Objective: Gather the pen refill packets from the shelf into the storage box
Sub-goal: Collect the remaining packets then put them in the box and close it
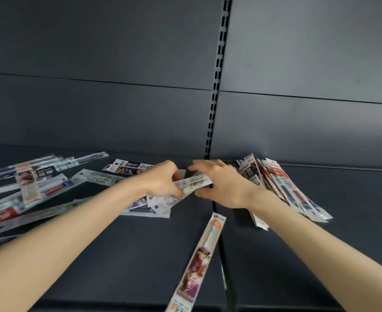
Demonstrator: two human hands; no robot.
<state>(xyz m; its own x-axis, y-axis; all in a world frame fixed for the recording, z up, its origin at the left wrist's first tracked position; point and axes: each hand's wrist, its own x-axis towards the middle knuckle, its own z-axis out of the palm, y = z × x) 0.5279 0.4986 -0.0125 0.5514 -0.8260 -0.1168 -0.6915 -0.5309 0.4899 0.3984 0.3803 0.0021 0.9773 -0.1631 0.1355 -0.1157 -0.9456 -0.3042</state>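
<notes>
Both hands meet mid-shelf (118, 255): a few refill packets (192, 184) are pinched in the left hand (163, 180); the right hand (221, 183) is spread beside them. Gathering is underway; the fanned pile (282, 188) right of them is judged next. No storage box is seen.

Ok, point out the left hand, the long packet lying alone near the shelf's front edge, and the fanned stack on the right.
left hand (163, 180), head view, back of hand.
long packet (199, 262), head view, printed middle.
fanned stack (282, 183), head view, top red-labelled packet.
</notes>
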